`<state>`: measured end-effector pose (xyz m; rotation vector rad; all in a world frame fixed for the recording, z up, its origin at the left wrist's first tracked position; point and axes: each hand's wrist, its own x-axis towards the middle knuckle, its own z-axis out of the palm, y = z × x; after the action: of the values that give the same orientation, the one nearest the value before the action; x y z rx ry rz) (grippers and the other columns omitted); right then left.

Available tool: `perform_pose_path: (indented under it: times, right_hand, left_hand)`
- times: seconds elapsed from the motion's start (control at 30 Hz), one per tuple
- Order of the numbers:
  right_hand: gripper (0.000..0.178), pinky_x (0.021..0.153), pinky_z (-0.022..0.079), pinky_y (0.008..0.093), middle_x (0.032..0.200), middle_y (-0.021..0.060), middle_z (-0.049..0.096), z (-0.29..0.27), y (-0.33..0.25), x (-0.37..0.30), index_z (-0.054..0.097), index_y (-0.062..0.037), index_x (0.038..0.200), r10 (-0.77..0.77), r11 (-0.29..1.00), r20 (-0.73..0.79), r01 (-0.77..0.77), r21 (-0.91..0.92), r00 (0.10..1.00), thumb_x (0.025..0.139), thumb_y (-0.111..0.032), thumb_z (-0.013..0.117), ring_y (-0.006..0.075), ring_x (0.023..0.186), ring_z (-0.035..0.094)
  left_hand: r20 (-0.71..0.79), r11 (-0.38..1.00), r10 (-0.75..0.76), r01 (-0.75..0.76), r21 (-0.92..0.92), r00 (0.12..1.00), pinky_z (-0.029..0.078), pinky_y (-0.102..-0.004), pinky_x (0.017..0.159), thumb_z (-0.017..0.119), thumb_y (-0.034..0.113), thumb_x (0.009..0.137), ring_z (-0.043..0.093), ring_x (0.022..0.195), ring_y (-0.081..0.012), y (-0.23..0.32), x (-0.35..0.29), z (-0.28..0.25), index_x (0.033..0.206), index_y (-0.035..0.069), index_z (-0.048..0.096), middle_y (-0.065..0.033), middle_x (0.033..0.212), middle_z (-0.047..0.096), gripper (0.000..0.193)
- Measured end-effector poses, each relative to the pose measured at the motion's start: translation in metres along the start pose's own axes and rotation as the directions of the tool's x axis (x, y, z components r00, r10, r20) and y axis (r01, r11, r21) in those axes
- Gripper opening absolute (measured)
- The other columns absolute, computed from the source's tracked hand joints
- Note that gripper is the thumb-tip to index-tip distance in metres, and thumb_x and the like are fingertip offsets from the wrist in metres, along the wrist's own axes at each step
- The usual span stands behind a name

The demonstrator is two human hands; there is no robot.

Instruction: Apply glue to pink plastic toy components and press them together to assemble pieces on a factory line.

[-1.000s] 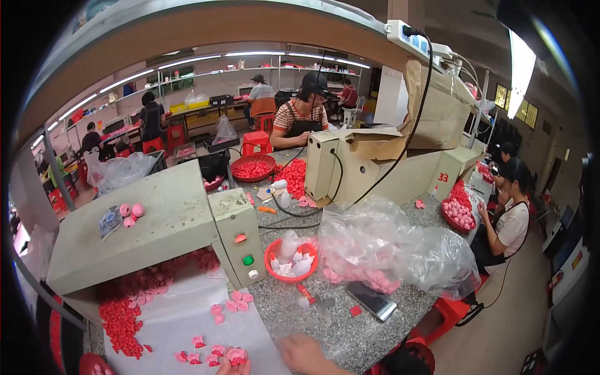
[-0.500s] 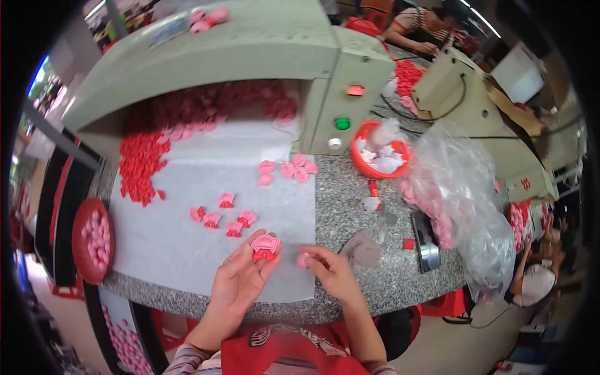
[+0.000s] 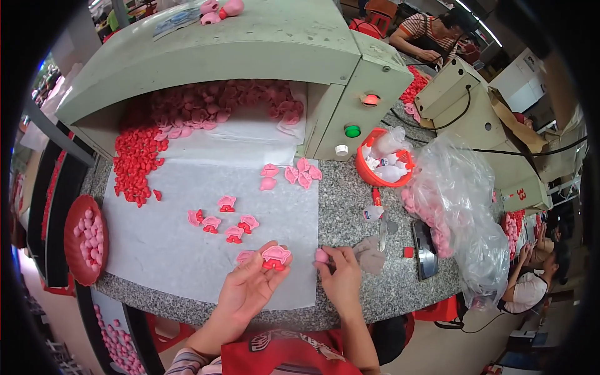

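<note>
My left hand [image 3: 245, 289] pinches a small toy part [image 3: 275, 257], pink shell-shaped above with red feet below, held over the white sheet [image 3: 175, 250]. Between the fingertips of my right hand [image 3: 342, 281] is a round pink piece [image 3: 321, 255], low over the sheet's right edge. Beside my left thumb, partly hidden, lies another pink piece [image 3: 244, 256]. Farther off on the sheet sit several pink-and-red parts [image 3: 234, 234] like the held one. Several plain pink pieces [image 3: 304, 173] rest near the machine opening.
A pale green machine [image 3: 212, 53] stands at the back, pink pieces and a red heap [image 3: 134, 162] at its opening. Left is a red tray [image 3: 73, 265] of pink balls. To the right are an orange basket [image 3: 377, 181] of bottles, a cloth [image 3: 370, 255], a phone [image 3: 426, 250] and a plastic bag [image 3: 469, 206].
Both hands have shifted slightly right with their pieces. A pink piece beside my left thumb now shows. The camera view has moved a little.
</note>
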<state>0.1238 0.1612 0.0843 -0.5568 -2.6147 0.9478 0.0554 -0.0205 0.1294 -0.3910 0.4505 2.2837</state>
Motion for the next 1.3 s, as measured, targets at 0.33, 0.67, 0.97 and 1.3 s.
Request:
perform_pose_path:
  times: [0.33, 0.67, 0.97, 1.3]
  right_hand:
    - [0.032, 0.057, 0.048, 0.0285, 0.092, 0.0095, 0.057, -0.010, -0.003, 0.004, 0.061, -0.0018, 0.099, 0.006, 0.998, -0.089, -0.011, -0.062, 0.996, 0.068, -0.004, 0.069, 0.0205, 0.067, 0.057]
    - [0.029, 0.063, 0.046, 0.0231, 0.095, 0.0075, 0.057, -0.026, 0.007, 0.001, 0.060, -0.0034, 0.104, 0.151, 0.867, -0.047, -0.110, 0.485, 0.987, 0.075, -0.004, 0.065, 0.0148, 0.080, 0.056]
    - [0.036, 0.072, 0.048, 0.0285, 0.112, 0.0145, 0.056, -0.059, 0.008, -0.011, 0.050, 0.0040, 0.117, 0.147, 0.156, 0.315, -0.337, 0.929, 0.938, 0.083, -0.006, 0.056, 0.0177, 0.093, 0.057]
    - [0.040, 0.075, 0.047, 0.0331, 0.112, 0.0172, 0.055, -0.060, 0.010, -0.013, 0.046, 0.0052, 0.120, 0.048, -0.233, 0.417, -0.396, 0.888, 0.908, 0.084, -0.009, 0.055, 0.0216, 0.092, 0.057]
  left_hand:
    - [-0.040, 0.994, -0.113, 0.113, 0.008, 0.993, 0.039, -0.0365, 0.098, 0.050, 0.019, 0.089, 0.049, 0.111, -0.0256, -0.011, 0.008, 0.001, 0.122, -0.004, 0.042, -0.0142, 0.116, 0.052, 0.041]
    - [-0.034, 0.991, -0.130, 0.130, -0.007, 0.991, 0.043, -0.0374, 0.095, 0.050, 0.015, 0.088, 0.051, 0.110, -0.0280, -0.017, 0.010, 0.001, 0.121, -0.002, 0.042, -0.0157, 0.117, 0.051, 0.038]
    - [-0.028, 0.986, -0.165, 0.166, 0.034, 0.986, 0.044, -0.0376, 0.093, 0.050, 0.015, 0.088, 0.052, 0.107, -0.0287, -0.032, 0.011, 0.017, 0.120, -0.002, 0.043, -0.0160, 0.115, 0.052, 0.036]
    - [-0.039, 0.981, -0.175, 0.178, 0.081, 0.984, 0.044, -0.0376, 0.093, 0.050, 0.014, 0.088, 0.052, 0.108, -0.0288, -0.040, 0.008, 0.027, 0.120, -0.003, 0.043, -0.0176, 0.115, 0.051, 0.037]
